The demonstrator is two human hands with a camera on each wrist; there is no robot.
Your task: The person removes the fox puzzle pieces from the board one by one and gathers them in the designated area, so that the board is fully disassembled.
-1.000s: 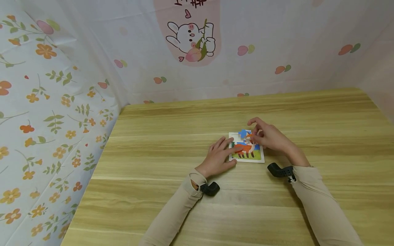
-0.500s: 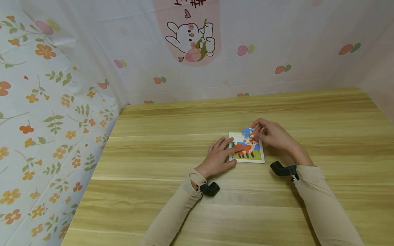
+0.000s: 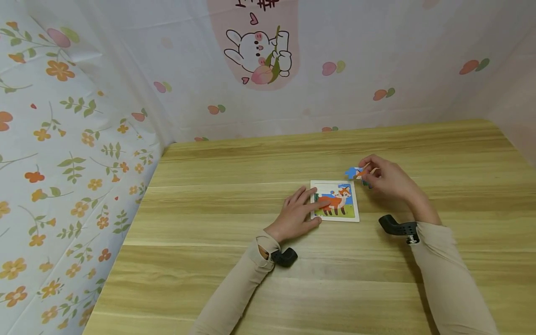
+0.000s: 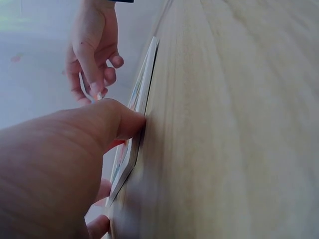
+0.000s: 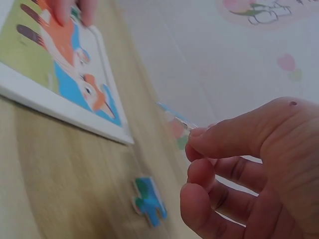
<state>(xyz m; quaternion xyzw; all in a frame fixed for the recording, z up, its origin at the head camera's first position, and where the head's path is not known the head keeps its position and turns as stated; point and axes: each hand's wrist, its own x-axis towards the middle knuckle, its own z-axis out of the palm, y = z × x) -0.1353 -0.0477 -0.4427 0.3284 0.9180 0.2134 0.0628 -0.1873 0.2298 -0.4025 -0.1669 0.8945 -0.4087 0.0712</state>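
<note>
A fox jigsaw puzzle in a white-edged tray (image 3: 357, 207) lies on the table, with bare white showing at its upper left. My left hand (image 3: 295, 216) rests on the tray's left side, fingers spread over the picture and thumb at the near edge. Beyond the tray's far right corner, my right hand (image 3: 389, 179) pinches a blue and orange puzzle piece (image 3: 353, 173) between thumb and fingers. In the right wrist view that piece is seen edge-on. Below the right hand, a blue-green puzzle piece (image 5: 148, 200) lies on the wood beside the tray.
The wooden table (image 3: 209, 209) meets a white printed cloth (image 3: 335, 107) along its back edge. A flowered cloth (image 3: 83, 172) hangs at the left. Each wrist carries a black camera mount, one on the left wrist (image 3: 284, 257).
My right hand has lifted the blue and orange puzzle piece off the puzzle and carried it right, past the tray's corner. My left hand has stayed on the tray.
</note>
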